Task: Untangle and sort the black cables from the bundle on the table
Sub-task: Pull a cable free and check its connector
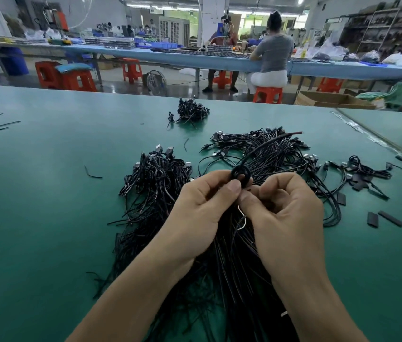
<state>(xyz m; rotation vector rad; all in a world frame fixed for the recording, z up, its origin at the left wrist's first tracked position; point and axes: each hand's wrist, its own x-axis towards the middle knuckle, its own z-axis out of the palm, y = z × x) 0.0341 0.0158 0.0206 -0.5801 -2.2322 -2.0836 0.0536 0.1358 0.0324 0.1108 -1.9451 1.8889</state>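
Coiled black cable [240, 167] pinched by left hand [202, 208], right hand [286, 211]; tail arcs far-right.

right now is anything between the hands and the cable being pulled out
Nothing visible: the left hand and right hand both pinch the looped black cable, held above the bundle.

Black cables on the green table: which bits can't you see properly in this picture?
Head view:
Small black cable loop: lower part hidden behind the left hand's thumb.
Right hand: curled fingers hide what it pinches.
Thin white wire: ends vanish among the big bundle of black cables.
That bundle's near end: under the forearms, cut off by the bottom edge.
Small far pile of black cables: too small to count.
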